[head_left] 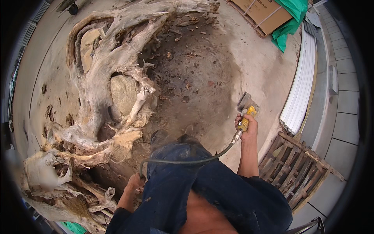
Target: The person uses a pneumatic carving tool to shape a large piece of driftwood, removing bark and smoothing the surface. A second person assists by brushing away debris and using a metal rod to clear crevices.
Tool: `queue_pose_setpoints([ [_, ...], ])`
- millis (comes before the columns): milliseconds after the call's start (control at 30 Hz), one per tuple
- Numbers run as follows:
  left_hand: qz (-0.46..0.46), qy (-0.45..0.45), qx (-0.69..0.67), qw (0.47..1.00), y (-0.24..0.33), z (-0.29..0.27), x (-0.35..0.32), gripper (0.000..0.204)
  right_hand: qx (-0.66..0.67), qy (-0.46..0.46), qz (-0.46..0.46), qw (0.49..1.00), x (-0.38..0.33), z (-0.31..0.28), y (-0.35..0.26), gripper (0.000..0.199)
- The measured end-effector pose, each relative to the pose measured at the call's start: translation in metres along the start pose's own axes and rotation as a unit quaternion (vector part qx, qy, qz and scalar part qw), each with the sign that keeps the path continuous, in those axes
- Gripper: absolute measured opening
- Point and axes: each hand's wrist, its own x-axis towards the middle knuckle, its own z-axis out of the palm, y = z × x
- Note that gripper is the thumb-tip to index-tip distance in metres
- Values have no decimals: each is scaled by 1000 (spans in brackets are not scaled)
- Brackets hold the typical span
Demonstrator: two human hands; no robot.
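My right hand [246,125] grips a yellow air-powered hand tool [248,111] with a grey head, held out over the concrete floor to my right. A dark hose [187,160] runs from the tool's base across my blue-trousered legs to my left hand [135,182]. My left hand is closed on the hose down by my left knee, close to the roots. A huge pale, gnarled tree root [117,74] with stones lodged in it lies across the floor in front and to my left.
Wood chips and a dark damp patch [194,74] cover the concrete ahead. A wooden pallet [296,167] lies at the right, white corrugated sheets [302,85] beyond it, and a cardboard box [265,11] with green tarp at the top right.
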Motion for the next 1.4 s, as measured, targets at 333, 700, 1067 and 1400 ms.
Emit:
queue_pose_setpoints([
  [333,194,348,-5,917,232,-104,-37,22,-1,-135,28,990,160,38,-187,33],
  [700,277,301,-43,911,502,-171,27,20,-50,-101,-48,992,237,185,-362,17],
  [1067,207,317,-49,924,777,-186,65,23,-159,-168,-28,972,409,263,-548,18],
  [1400,166,382,-119,901,977,-226,78,28,-213,-261,-19,941,568,421,-694,22],
])
